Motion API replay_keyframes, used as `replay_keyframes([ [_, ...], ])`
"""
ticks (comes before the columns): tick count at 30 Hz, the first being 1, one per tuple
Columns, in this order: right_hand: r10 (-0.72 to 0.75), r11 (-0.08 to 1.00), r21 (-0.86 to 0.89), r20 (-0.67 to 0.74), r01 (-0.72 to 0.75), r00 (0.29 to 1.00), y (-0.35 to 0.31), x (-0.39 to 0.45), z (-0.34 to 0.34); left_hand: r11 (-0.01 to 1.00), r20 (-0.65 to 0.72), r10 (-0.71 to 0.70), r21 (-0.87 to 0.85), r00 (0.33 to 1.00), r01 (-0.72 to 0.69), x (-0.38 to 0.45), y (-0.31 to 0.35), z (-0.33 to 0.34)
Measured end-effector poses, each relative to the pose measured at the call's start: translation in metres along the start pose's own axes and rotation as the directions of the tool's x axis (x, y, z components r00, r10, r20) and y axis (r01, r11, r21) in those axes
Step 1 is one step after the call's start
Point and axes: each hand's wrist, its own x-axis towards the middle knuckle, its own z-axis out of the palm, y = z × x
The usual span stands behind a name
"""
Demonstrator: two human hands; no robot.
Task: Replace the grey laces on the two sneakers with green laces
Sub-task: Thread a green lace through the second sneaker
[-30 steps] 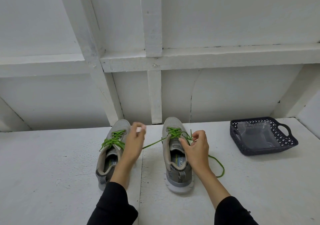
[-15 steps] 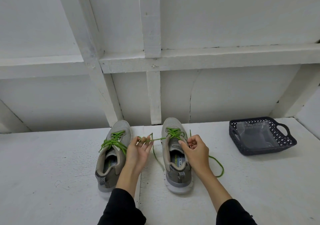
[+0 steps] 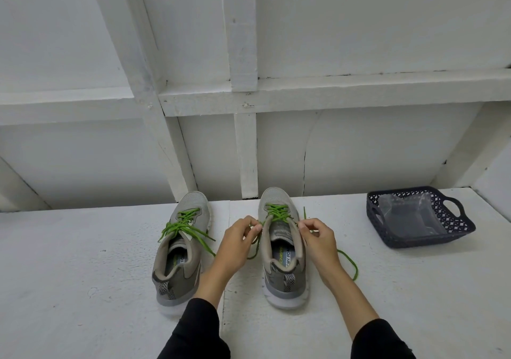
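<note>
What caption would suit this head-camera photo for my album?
Both hands, left hand and right hand, pinch the green lace on the right sneaker.

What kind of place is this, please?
Probably a plain workbench in a shed or staged work area: a white painted table against a white wall with bare wooden framing, with only two sneakers and a dark plastic basket on it.

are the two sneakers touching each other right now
Apart. The head view shows a bare white strip of table and the left hand between the left sneaker and the right sneaker.
</note>
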Motion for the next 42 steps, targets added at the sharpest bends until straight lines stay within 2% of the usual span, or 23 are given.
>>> replay_keyframes([
  [2, -0.002, 0.998, -0.060, 0.006, 0.003, 1.000, -0.002, 0.004, -0.003, 0.997, 0.006, 0.010, 0.072, 1.000, -0.010, 0.000, -0.002, -0.001],
  [5, -0.022, 0.989, -0.147, -0.064, 0.012, 0.998, -0.004, 0.009, -0.007, 0.973, 0.000, 0.042, 0.228, 0.999, -0.041, 0.002, -0.001, -0.006],
  [7, 0.006, 0.991, -0.130, -0.086, -0.017, 0.996, -0.004, 0.009, -0.007, 0.980, 0.009, 0.018, 0.200, 1.000, -0.020, 0.002, -0.001, -0.008],
  [10, 0.053, 0.991, -0.120, -0.061, -0.060, 0.997, -0.007, 0.006, -0.007, 0.996, 0.004, -0.069, 0.054, 0.998, 0.069, 0.001, -0.002, -0.011],
  [15, -0.127, 0.982, -0.154, -0.108, 0.110, 0.986, -0.021, 0.002, -0.006, 0.964, -0.072, -0.164, 0.202, 0.984, 0.175, 0.004, -0.014, -0.016],
  [18, -0.227, 0.955, -0.211, -0.066, 0.208, 0.972, -0.026, -0.003, 0.003, 0.941, -0.154, -0.241, 0.205, 0.958, 0.270, 0.004, -0.014, -0.013],
  [21, -0.264, 0.928, -0.275, -0.009, 0.251, 0.965, -0.021, -0.006, 0.011, 0.894, -0.195, -0.302, 0.282, 0.933, 0.348, 0.004, -0.014, -0.011],
  [25, -0.293, 0.923, -0.260, -0.001, 0.283, 0.956, -0.013, -0.009, 0.014, 0.848, -0.239, -0.335, 0.344, 0.912, 0.402, 0.006, -0.017, -0.007],
  [28, -0.318, 0.911, -0.272, 0.013, 0.309, 0.948, -0.012, -0.008, 0.013, 0.780, -0.253, -0.292, 0.494, 0.922, 0.383, 0.010, -0.017, -0.002],
  [32, -0.333, 0.905, -0.275, 0.014, 0.324, 0.943, -0.010, -0.009, 0.013, 0.591, -0.183, -0.210, 0.759, 0.960, 0.274, 0.024, -0.028, 0.004],
  [34, -0.335, 0.905, -0.273, 0.016, 0.326, 0.942, -0.010, -0.009, 0.013, 0.488, -0.182, -0.203, 0.833, 0.962, 0.260, 0.031, -0.032, 0.005],
  [37, -0.330, 0.908, -0.269, 0.019, 0.323, 0.944, -0.010, -0.009, 0.013, 0.385, -0.211, -0.174, 0.885, 0.962, 0.263, 0.034, -0.033, 0.005],
  [39, -0.328, 0.911, -0.258, 0.013, 0.320, 0.945, -0.008, -0.009, 0.012, 0.381, -0.213, -0.158, 0.888, 0.964, 0.258, 0.034, -0.031, 0.004],
  [41, -0.323, 0.916, -0.249, 0.010, 0.315, 0.946, -0.007, -0.009, 0.012, 0.380, -0.142, -0.130, 0.907, 0.981, 0.182, 0.034, -0.035, 0.006],
  [42, -0.324, 0.916, -0.247, 0.008, 0.316, 0.946, -0.007, -0.009, 0.012, 0.423, -0.129, -0.136, 0.889, 0.982, 0.175, 0.035, -0.035, 0.005],
])
